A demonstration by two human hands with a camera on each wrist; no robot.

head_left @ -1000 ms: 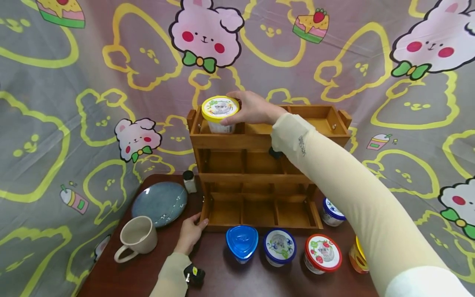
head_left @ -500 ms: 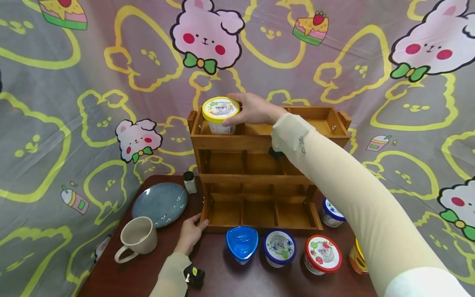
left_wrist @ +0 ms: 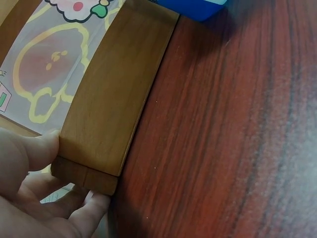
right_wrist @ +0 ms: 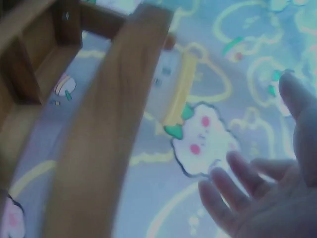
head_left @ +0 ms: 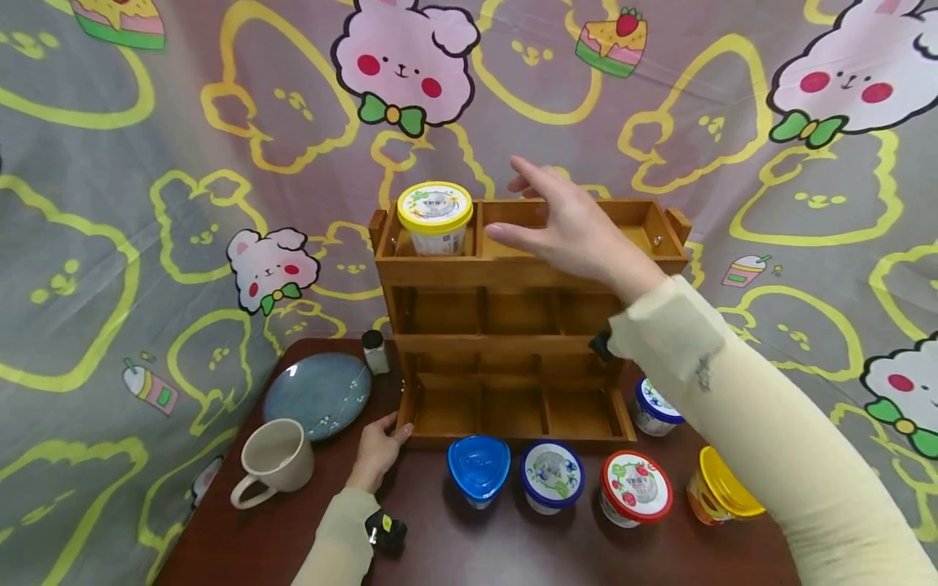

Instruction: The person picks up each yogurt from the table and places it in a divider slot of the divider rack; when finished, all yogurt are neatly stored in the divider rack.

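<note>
A white tub with a yellow-rimmed lid [head_left: 436, 213] stands upright in the top left compartment of a tiered wooden shelf [head_left: 513, 269]. To its right my right hand [head_left: 579, 224] is held over the top tier, apart from the tub, thumb and fingers spread with nothing between them. The right wrist view shows the same right hand [right_wrist: 262, 191] beside the blurred shelf board. At the shelf's lower left corner is my left hand [head_left: 378, 452]. Seen from the left wrist, its thumb and fingers pinch the end of the bottom wooden rail [left_wrist: 106, 99].
Before the shelf stand a blue-lidded triangular container [head_left: 479, 470], a blue-rimmed tub [head_left: 553, 477], a red-rimmed tub [head_left: 636, 488] and a yellow-lidded container [head_left: 724, 487]. Another blue-rimmed tub [head_left: 657, 407] is right of the shelf. A plate [head_left: 317, 396], mug [head_left: 275, 456] and black-capped jar [head_left: 375, 352] lie left.
My right hand has let go of the yellow-lidded tub and moved right, its fingers spreading. The tub stays in the top left compartment. My left hand keeps its place on the shelf corner.
</note>
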